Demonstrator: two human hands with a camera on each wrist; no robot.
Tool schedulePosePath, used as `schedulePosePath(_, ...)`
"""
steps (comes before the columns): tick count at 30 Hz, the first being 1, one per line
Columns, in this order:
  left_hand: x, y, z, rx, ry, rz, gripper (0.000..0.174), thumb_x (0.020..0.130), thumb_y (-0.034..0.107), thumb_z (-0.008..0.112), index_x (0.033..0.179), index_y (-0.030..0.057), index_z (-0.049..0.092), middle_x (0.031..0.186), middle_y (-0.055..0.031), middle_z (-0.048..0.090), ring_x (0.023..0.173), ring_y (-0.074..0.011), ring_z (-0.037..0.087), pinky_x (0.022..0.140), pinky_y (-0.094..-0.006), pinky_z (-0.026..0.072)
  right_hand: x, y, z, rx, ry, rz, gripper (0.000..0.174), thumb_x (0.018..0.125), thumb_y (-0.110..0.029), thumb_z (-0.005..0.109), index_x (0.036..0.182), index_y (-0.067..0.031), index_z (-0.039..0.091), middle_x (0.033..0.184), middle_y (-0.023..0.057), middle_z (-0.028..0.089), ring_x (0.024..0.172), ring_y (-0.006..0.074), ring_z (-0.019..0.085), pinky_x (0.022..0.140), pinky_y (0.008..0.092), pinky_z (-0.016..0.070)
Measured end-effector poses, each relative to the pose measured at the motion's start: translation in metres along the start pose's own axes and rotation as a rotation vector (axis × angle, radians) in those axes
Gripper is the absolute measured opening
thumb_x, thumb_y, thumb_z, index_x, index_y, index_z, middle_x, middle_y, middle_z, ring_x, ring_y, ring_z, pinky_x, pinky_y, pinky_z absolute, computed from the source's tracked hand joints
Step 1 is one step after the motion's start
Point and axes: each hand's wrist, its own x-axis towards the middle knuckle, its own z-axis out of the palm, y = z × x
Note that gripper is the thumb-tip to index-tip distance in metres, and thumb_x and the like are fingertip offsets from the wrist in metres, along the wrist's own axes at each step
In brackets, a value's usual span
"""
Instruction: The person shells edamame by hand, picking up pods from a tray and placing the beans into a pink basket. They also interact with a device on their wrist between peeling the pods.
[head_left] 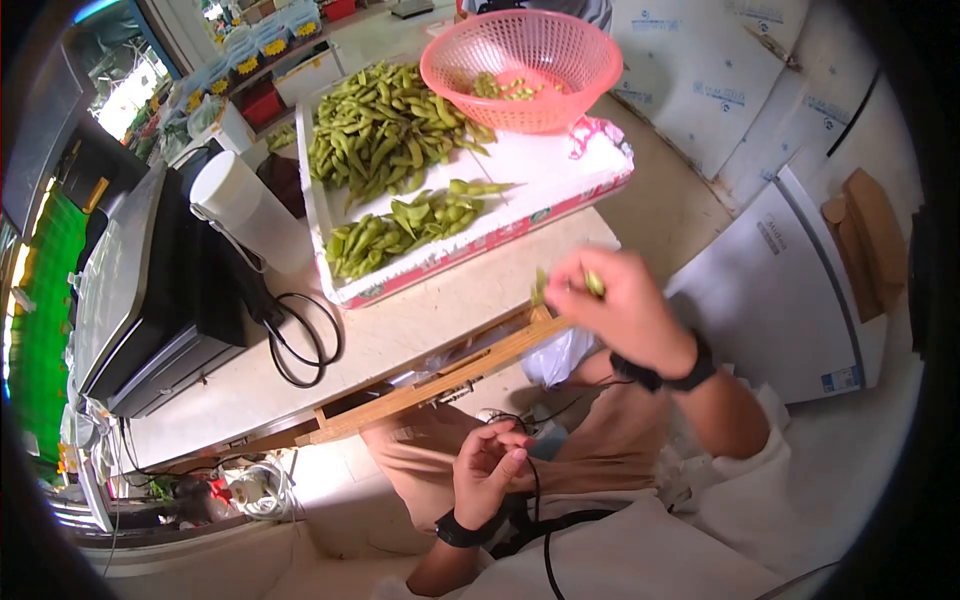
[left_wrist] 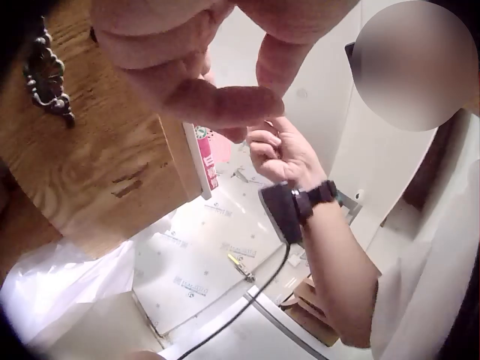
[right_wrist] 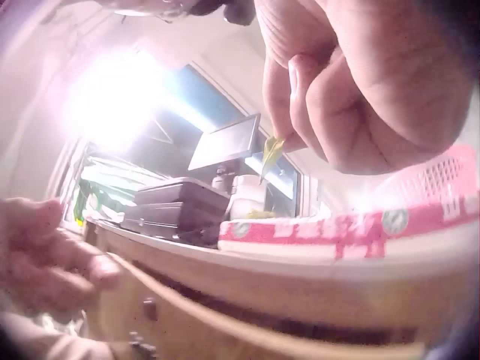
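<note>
My right hand (head_left: 625,310) is raised in front of the table's near edge, with a green soybean pod (right_wrist: 271,154) pinched between thumb and finger. Another bit of green (head_left: 595,283) shows among its fingers. Over the lap, my left hand (head_left: 488,468) has loosely bent fingers, and nothing shows between them in the left wrist view. A large heap of soybean pods (head_left: 375,120) fills the back left of a white box lid (head_left: 540,175). Nearer lies a smaller pile of pods (head_left: 405,230). Some shelled beans (head_left: 505,88) sit inside a pink plastic basket (head_left: 590,75) at the lid's back right.
Left of the lid stand a white cup (head_left: 235,205) and a dark cash register (head_left: 150,310), with a looped black cable (head_left: 305,345) beside them. A wooden drawer (head_left: 440,385) is pulled out below the tabletop. To the right is a white appliance (head_left: 775,290).
</note>
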Motion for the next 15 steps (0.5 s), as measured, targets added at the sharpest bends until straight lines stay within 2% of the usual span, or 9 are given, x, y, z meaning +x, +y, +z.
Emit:
schedulePosePath(2,-0.005,0.001,-0.005,0.032,0.015,0.016,0.033,0.089,0.001,0.059,0.119,-0.0001,0.047,0.102,-0.0102,0.062,0.082,-0.0101,0.058,0.064,-0.0211,0.0485,0.043,-0.006,-0.008,-0.183,0.030,-0.093,0.010,0.083,-0.010,0.063,0.081,-0.0002,0.060,0.056,0.0018,0.051,0.051,0.0046,0.041,0.048,0.0237,0.0369)
schedulePosePath(3,-0.006,0.000,-0.009,0.027,0.016,0.003,0.032,0.089,0.002,0.059,0.119,0.0002,0.048,0.102,-0.0100,0.062,0.082,-0.0097,0.057,0.062,-0.0201,0.0473,0.060,-0.013,-0.011,-0.313,0.033,-0.103,0.011,0.080,-0.009,0.064,0.078,0.0013,0.059,0.059,0.0083,0.056,0.051,0.0102,0.049,0.051,0.0273,0.0408)
schedulePosePath(4,-0.007,0.000,-0.013,0.021,0.018,-0.009,0.031,0.089,0.003,0.059,0.118,0.0006,0.048,0.101,-0.0098,0.062,0.082,-0.0094,0.057,0.061,-0.0191,0.0460,0.076,-0.013,-0.012,-0.322,0.035,-0.113,0.011,0.080,-0.009,0.064,0.078,0.0013,0.059,0.059,0.0083,0.056,0.051,0.0102,0.049,0.051,0.0273,0.0408)
schedulePosePath(6,-0.009,0.001,-0.018,0.014,0.020,-0.012,0.032,0.089,0.001,0.056,0.120,0.0014,0.046,0.101,-0.0105,0.062,0.081,-0.0086,0.055,0.062,-0.0181,0.0437,0.104,-0.001,-0.006,-0.414,0.058,-0.252,0.015,0.078,-0.011,0.065,0.076,0.0028,0.060,0.061,0.0143,0.059,0.057,0.0203,0.058,0.055,0.0335,0.0444)
schedulePosePath(7,-0.009,-0.001,-0.022,-0.014,0.013,0.043,0.034,0.089,-0.002,0.055,0.121,0.0016,0.044,0.101,-0.0109,0.062,0.082,-0.0088,0.055,0.065,-0.0186,0.0434,0.114,0.004,-0.002,-0.433,0.051,-0.261,0.015,0.078,-0.011,0.065,0.076,0.0028,0.060,0.061,0.0143,0.059,0.057,0.0203,0.058,0.055,0.0335,0.0444)
schedulePosePath(10,-0.010,-0.004,-0.029,-0.028,0.015,0.127,0.038,0.087,-0.007,0.050,0.123,0.0022,0.040,0.099,-0.0116,0.061,0.085,-0.0107,0.054,0.075,-0.0215,0.0436,0.135,-0.002,0.006,-0.560,-0.044,-0.166,0.024,0.078,-0.018,0.067,0.070,0.0034,0.062,0.066,0.0168,0.062,0.064,0.0276,0.062,0.062,0.0378,0.0467)
schedulePosePath(12,-0.012,0.000,-0.034,-0.053,0.068,0.120,0.035,0.087,-0.005,0.053,0.119,0.0024,0.042,0.094,-0.0113,0.062,0.077,-0.0098,0.055,0.067,-0.0207,0.0441,0.148,-0.018,0.014,-0.602,-0.036,-0.103,0.023,0.078,-0.020,0.067,0.071,0.0017,0.064,0.067,0.0155,0.063,0.065,0.0278,0.062,0.064,0.0372,0.0471)
schedulePosePath(13,-0.012,0.000,-0.038,-0.064,0.072,0.130,0.035,0.087,-0.005,0.053,0.119,0.0024,0.042,0.094,-0.0113,0.062,0.077,-0.0098,0.055,0.067,-0.0207,0.0441,0.156,-0.022,0.020,-0.612,-0.045,-0.112,0.023,0.078,-0.020,0.067,0.071,0.0017,0.064,0.067,0.0155,0.063,0.065,0.0278,0.062,0.064,0.0372,0.0471)
schedulePosePath(15,-0.015,0.001,-0.045,-0.088,0.100,0.087,0.033,0.088,-0.003,0.053,0.119,0.0028,0.042,0.095,-0.0112,0.062,0.076,-0.0095,0.054,0.065,-0.0209,0.0441,0.172,-0.026,0.031,-0.568,-0.070,-0.223,0.021,0.076,-0.021,0.067,0.071,-0.0004,0.065,0.068,0.0146,0.064,0.066,0.0281,0.062,0.065,0.0382,0.0477)
